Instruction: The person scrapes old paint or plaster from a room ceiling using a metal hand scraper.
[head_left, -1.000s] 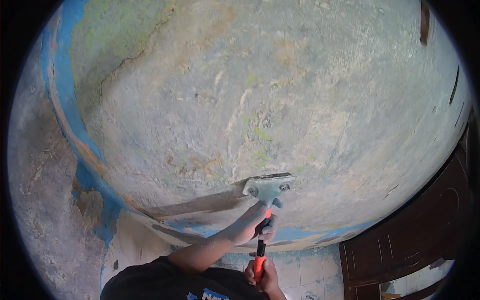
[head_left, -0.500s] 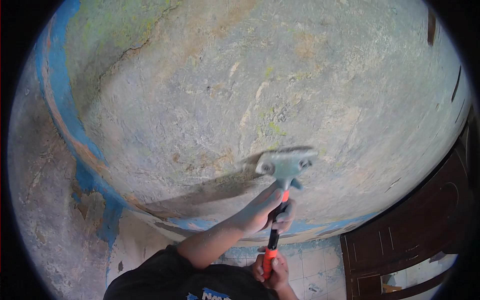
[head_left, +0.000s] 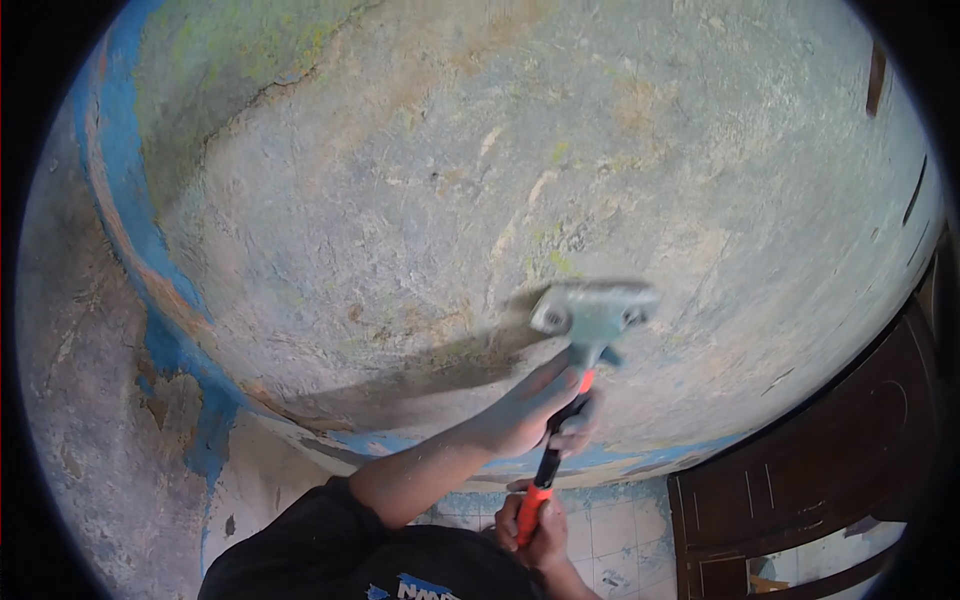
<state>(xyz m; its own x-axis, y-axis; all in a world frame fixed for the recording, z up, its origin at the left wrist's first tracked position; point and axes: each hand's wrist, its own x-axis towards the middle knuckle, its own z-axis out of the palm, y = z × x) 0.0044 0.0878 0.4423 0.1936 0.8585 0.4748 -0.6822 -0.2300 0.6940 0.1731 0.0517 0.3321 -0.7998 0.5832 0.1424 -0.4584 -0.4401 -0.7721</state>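
Holds a wide scraper [head_left: 597, 325] with a flat, pale grey-green head, two round fittings and a slim black-and-orange-red handle [head_left: 549, 468], up in front of a rough, mottled grey plaster wall [head_left: 400, 230]. Keeps the left grip [head_left: 530, 413], dusted with pale powder, wrapped around the upper handle just below the head. Has the right grip [head_left: 548, 538] closed around the orange-red lower end, near a black shirt [head_left: 400, 545] with white and blue print. Tilts the scraper slightly rightward, head uppermost, edge blurred. Cannot tell contact from a narrow gap between edge and wall. Throws a long, dark shadow [head_left: 430, 375] on the plaster, left of the head. Shows a bright blue painted band [head_left: 130, 180] at far left, dark brown wooden furniture [head_left: 820, 450] at right, and pale, blue-stained square tiles [head_left: 615, 530] below.
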